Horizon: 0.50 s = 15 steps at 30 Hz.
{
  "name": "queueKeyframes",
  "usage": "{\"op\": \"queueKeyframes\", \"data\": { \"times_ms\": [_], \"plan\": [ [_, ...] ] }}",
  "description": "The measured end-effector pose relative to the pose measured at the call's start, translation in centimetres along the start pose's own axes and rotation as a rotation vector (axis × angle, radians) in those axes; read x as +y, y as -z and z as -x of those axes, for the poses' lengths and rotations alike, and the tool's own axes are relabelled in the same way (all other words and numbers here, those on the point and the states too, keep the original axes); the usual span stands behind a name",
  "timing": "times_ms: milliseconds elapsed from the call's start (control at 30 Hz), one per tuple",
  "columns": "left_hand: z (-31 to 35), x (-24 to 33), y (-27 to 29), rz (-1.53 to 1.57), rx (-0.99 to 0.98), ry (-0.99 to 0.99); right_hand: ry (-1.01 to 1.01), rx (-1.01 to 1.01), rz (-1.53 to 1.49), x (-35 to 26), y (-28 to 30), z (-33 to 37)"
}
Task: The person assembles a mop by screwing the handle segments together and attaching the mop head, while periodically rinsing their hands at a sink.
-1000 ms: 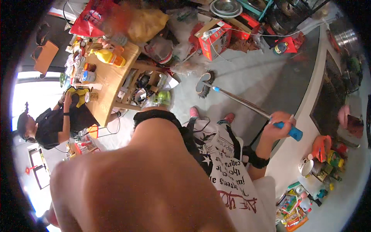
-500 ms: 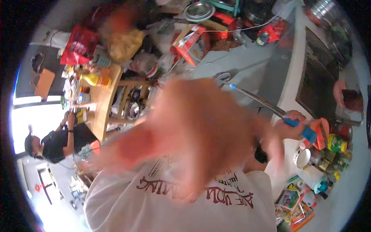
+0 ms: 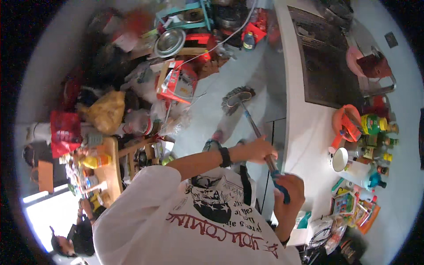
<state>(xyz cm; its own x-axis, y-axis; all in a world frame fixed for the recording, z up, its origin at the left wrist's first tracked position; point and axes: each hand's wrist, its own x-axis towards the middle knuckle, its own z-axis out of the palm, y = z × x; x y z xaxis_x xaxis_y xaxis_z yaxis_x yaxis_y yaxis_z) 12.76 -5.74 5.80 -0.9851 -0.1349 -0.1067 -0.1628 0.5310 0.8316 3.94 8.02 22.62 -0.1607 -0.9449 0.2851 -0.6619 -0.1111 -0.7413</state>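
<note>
A mop with a dark grey, shaggy head (image 3: 237, 98) rests on the grey floor. Its silver pole (image 3: 252, 123) slants up from there toward me. My left hand (image 3: 257, 150), with a black band on the wrist, is wrapped round the upper part of the pole. Higher up, my right hand (image 3: 289, 189) closes round the blue grip (image 3: 282, 194) at the pole's end. My feet show on the floor, partly hidden behind my left forearm.
On the right runs a white counter (image 3: 304, 141) with a dark stove (image 3: 327, 66), an orange basin (image 3: 346, 123) and several bottles. Boxes, bags and a red carton (image 3: 176, 81) lie on the left. A person in black (image 3: 81, 238) stands by the wooden table (image 3: 114, 168).
My left hand, blurred close before the camera earlier, has dropped onto the mop's pole. My right hand still holds the blue grip. The view has shifted, and the mop head now shows.
</note>
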Motion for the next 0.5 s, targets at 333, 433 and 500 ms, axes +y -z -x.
{"op": "queueKeyframes", "data": {
  "times_ms": [333,433,500],
  "plan": [
    [3.9,-7.7,-6.5,-0.089,-0.128,-0.278,-0.797,0.152,0.052,-0.7,-8.9,7.9],
    [5.4,-12.0,-3.8,-0.109,0.055,-0.153,-0.696,-0.055,0.197,1.0,-13.0,5.5],
    [5.8,-16.0,-1.9,-0.158,0.150,-0.058,-0.607,-0.045,0.149,2.4,-16.2,2.3]
  ]
}}
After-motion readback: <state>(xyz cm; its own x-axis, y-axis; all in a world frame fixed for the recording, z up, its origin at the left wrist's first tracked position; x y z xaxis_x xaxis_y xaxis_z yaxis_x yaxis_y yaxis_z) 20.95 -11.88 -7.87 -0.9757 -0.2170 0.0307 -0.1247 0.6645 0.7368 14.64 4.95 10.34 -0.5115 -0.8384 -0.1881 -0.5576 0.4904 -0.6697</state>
